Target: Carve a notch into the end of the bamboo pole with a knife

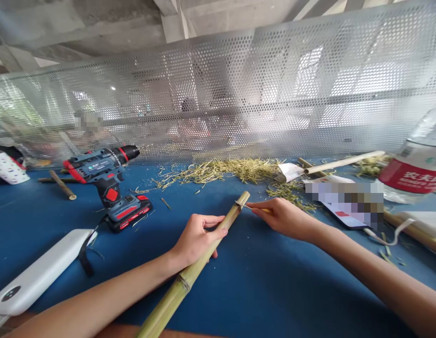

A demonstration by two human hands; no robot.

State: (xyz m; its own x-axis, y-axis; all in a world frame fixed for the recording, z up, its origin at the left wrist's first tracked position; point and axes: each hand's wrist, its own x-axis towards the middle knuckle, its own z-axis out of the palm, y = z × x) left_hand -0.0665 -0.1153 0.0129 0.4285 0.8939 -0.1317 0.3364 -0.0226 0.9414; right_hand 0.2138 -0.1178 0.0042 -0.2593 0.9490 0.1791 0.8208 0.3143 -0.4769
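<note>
A long greenish bamboo pole (pixel 200 263) slants from the bottom of the head view up toward the middle of the table. My left hand (pixel 198 238) is wrapped round it below its far end. In my right hand (pixel 279 217) is a small knife (pixel 243 204) with a yellowish handle. Its thin blade touches the bamboo at a darker notch near the far tip. My right fingers are closed on the handle and hide part of it.
A cordless drill (pixel 112 180) stands at the left, behind a white power bank (pixel 38 272). Bamboo shavings (pixel 235 170) lie along a perforated metal screen (pixel 210 103). On the right are a phone (pixel 344 206), a water bottle (pixel 411 173) and more bamboo pieces (pixel 344 162).
</note>
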